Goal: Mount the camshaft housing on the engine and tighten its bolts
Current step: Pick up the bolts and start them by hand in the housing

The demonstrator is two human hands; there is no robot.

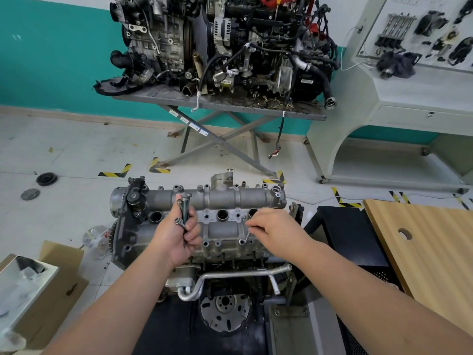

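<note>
Nearest: both forearms reach fwd over the engine (225,283) on its stand. Left hand (176,234) is fisted round a bundle of spare bolts (184,211), shanks roughly upright, heads up top, parked over the left-centre of the camshaft housing (199,216).

Right hand (271,229) is the working one: fingertips pinch a single bolt (247,235), thin shank tilted, lower tip aimed down-left at a hole on the housing's near flange (242,242). Tip looks at or just above the hole; can't tell if it's entered. So the hole lies just below and left of the pinch, and the shank prob needs to go more upright to drop in.

Housing already sits on the head, long axis left-right across the view. Far-edge holes look unfilled, as far as I can tell.

Beyond: another engine on a scissor table (256,108) by the teal wall.
</note>
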